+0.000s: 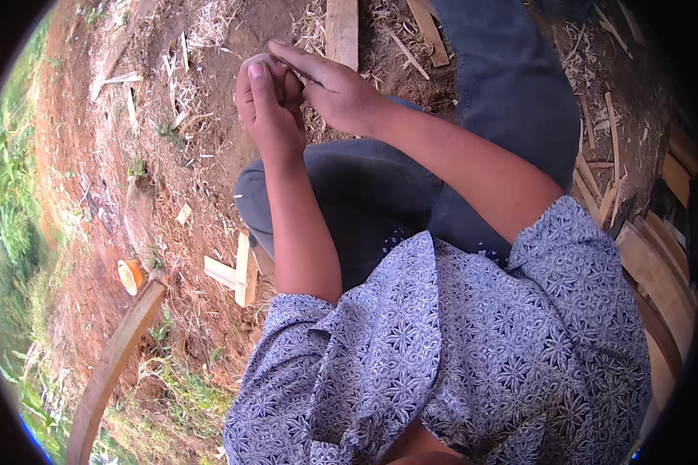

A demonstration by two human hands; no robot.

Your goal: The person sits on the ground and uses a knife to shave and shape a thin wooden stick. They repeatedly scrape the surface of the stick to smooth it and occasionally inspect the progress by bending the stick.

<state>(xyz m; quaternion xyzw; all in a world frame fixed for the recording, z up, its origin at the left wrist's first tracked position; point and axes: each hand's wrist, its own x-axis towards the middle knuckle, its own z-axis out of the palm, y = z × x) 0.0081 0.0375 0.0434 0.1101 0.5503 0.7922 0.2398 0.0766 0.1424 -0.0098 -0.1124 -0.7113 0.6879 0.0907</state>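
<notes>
My left hand (273,108) and my right hand (340,91) meet in front of my crossed legs, above the shavings-strewn ground. The left fingers are curled in and closed, with the thumb pointing up along them. Whatever they may hold is hidden. My right hand comes in from the right with a finger stretched out over the top of the left fist, touching it. Part of the right hand's fingers is covered by the left hand. No tool shows in either hand.
Wooden boards (341,35) and wood shavings (209,27) lie on the soil ahead. Two short wood pieces (244,271) cross beside my left knee. An orange round object (130,277) and a long wooden beam (116,364) are at the left. Curved planks (655,256) are stacked at the right.
</notes>
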